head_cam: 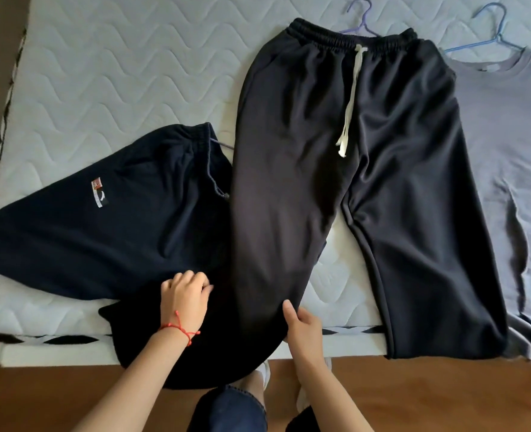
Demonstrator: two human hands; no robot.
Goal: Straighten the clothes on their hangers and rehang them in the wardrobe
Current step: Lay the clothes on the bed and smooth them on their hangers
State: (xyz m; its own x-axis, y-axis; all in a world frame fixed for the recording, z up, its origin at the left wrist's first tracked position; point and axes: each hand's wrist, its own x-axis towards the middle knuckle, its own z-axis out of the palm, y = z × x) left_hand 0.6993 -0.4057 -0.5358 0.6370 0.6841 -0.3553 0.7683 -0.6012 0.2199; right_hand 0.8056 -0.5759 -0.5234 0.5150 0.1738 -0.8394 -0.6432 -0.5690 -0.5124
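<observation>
3 garments lie on the white quilted mattress (pixel 108 76), which fills the view from 9 to 3 o'clock. Largest, at centre, are the black drawstring trousers (pixel 336 182), waistband at 12 o'clock over a purple hanger (pixel 362 21), legs splayed toward 6 o'clock and hanging off the mattress edge. At 9 o'clock sit the navy trousers (pixel 111 226), bunched and skewed; at 3 o'clock a grey T-shirt (pixel 507 145) on a blue hanger (pixel 491 29). Soft, limp and light, the black trousers will likely sag and slide, so taking them at the hems or the waistband looks wisest. The left hand (pixel 184 296) rests with curled fingers on dark cloth at 7 o'clock; whether it pinches anything I cannot tell. The right hand (pixel 303 324) grips the inner edge of the left-side leg at 6 o'clock, thumb on top. No container shows.
</observation>
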